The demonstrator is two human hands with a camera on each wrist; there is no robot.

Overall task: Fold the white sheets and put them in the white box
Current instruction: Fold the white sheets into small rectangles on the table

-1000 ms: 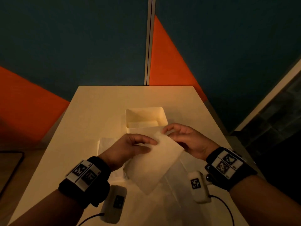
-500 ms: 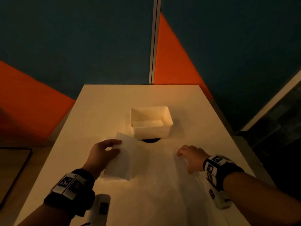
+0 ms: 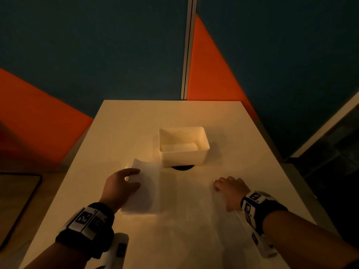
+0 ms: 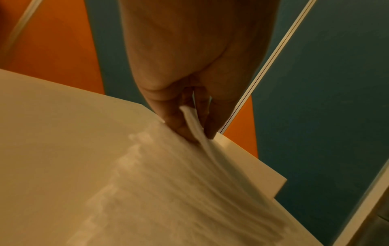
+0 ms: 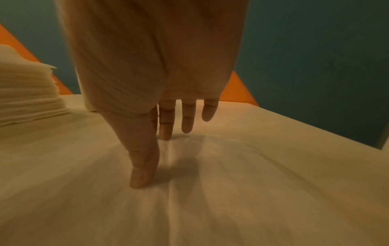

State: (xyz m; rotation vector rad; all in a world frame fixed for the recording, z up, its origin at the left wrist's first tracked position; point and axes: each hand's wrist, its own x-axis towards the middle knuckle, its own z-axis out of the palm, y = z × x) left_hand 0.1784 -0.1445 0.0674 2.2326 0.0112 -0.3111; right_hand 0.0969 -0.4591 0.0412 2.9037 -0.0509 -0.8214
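— Where's the folded white paper sheet (image 3: 144, 188)?
— Near the surface's (image 3: 136, 121) left edge, just beside the white rectangular plastic box (image 3: 183, 146), pinched in the left hand's (image 3: 120, 186) grip.
— And the right hand (image 3: 229, 188)?
— Fingers straight, holding nothing, resting on a flat white sheet (image 3: 194, 210) at the near edge.

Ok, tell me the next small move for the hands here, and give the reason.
Probably carry the folded sheet forward and to the right into the white box. The left hand already pinches its edge between thumb and fingers, and the box sits open just beyond it. The right hand rests with straight fingers on the flat sheets, holding nothing.
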